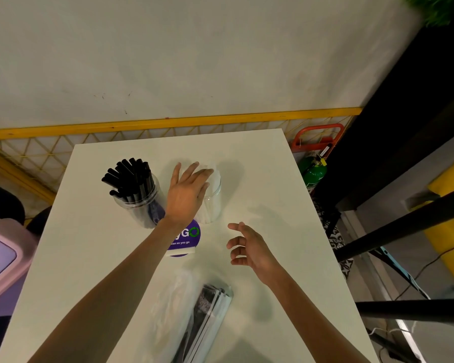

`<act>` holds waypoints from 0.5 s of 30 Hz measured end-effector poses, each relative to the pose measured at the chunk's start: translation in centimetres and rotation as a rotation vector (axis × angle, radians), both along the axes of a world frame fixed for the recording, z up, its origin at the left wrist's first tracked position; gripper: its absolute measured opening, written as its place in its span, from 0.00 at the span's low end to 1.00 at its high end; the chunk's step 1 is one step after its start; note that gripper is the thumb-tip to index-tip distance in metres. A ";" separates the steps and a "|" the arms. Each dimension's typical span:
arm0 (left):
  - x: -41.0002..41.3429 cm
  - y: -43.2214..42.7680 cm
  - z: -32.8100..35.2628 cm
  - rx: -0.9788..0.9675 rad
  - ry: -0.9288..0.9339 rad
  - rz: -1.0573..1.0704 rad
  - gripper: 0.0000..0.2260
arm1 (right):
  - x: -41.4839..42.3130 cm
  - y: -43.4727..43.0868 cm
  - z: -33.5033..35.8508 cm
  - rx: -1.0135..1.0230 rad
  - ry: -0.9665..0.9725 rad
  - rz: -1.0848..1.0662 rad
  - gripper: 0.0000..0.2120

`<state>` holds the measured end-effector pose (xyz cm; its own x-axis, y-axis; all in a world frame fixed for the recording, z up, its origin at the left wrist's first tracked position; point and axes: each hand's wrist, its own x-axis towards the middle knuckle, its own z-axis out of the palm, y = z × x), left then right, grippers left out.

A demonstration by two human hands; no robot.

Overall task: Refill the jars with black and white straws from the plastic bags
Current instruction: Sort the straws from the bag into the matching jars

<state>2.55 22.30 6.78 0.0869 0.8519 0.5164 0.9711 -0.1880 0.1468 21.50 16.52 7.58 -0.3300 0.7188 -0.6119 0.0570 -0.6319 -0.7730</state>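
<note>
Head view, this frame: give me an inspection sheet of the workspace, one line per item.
Surface: white table, no spills seen.
Job's things: jar of black straws upright at the far left; clear jar beside it, white straws inside; plastic bag of black straws lying at the near edge.
Clutter: purple round sign in front of the jars.
Grippers: left hand open, fingers spread over the clear jar's mouth; right hand open, loosely curled, holding nothing.
Cables: thin cord on the floor at the right.
Surroundings: green extinguisher beyond the table's far right corner; pink bin at the left.
</note>
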 end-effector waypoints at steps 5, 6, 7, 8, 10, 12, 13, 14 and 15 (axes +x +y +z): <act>-0.7 0.6 -0.7 -0.122 0.083 0.019 0.10 | -0.2 0.3 -0.3 -0.005 0.016 0.000 0.16; -0.7 0.6 -0.6 -0.156 0.064 0.014 0.13 | -0.2 0.3 -0.3 -0.004 0.018 0.000 0.16; -0.7 0.6 -0.6 -0.198 0.040 0.003 0.17 | -0.3 0.4 -0.3 -0.003 0.018 0.001 0.16; -0.6 0.5 -0.4 -0.246 0.014 -0.007 0.22 | -0.4 0.4 -0.3 -0.002 0.018 0.001 0.16; -0.5 0.4 -0.3 -0.312 -0.011 -0.009 0.30 | -0.5 0.5 -0.4 -0.006 0.017 0.000 0.16; -0.5 0.4 -0.3 -0.380 -0.006 0.002 0.37 | -0.6 0.5 -0.4 -0.012 0.016 -0.001 0.16; -0.5 0.5 -0.2 -0.409 0.014 0.016 0.39 | -0.7 0.5 -0.4 -0.013 0.013 -0.002 0.16; -0.5 0.5 -0.2 -0.432 0.041 0.036 0.40 | -0.8 0.5 -0.4 -0.014 0.010 -0.004 0.16; -0.5 0.5 -0.2 -0.444 0.070 0.052 0.41 | -0.8 0.4 -0.4 -0.014 0.008 -0.006 0.16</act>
<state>2.06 22.84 6.60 0.0597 0.9938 0.0939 0.9881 -0.0722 0.1357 20.68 16.97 7.21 -0.3309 0.7122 -0.6192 0.0472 -0.6428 -0.7646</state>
